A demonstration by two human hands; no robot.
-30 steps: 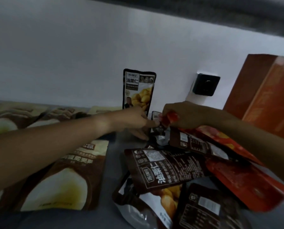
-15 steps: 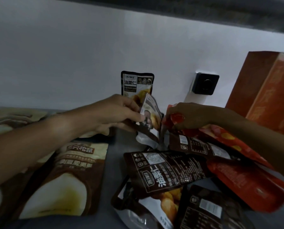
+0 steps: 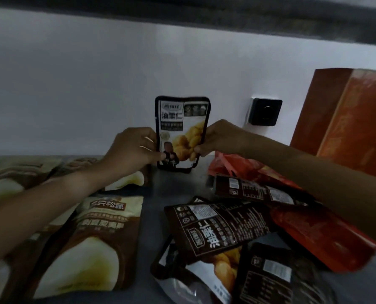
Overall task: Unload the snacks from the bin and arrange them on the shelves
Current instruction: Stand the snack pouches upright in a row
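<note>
A chestnut snack packet (image 3: 182, 126) stands upright at the back of the grey shelf (image 3: 152, 207), against the white wall. My left hand (image 3: 134, 148) pinches its lower left edge and my right hand (image 3: 217, 139) pinches its lower right edge. Whether another packet stands behind it is hidden. A loose pile of dark brown chestnut packets (image 3: 217, 227) and red packets (image 3: 320, 235) lies on the shelf at the right front, under my right forearm.
Large brown-and-cream snack bags (image 3: 88, 244) lie flat on the left of the shelf. A tall orange box (image 3: 344, 119) stands at the right. A black wall socket (image 3: 264, 111) is on the wall behind. The shelf above (image 3: 182, 12) overhangs close.
My left hand lifted a chestnut packet out of the pile and stood it upright at the back. My right hand left the red packet and now holds the packet's right edge.
</note>
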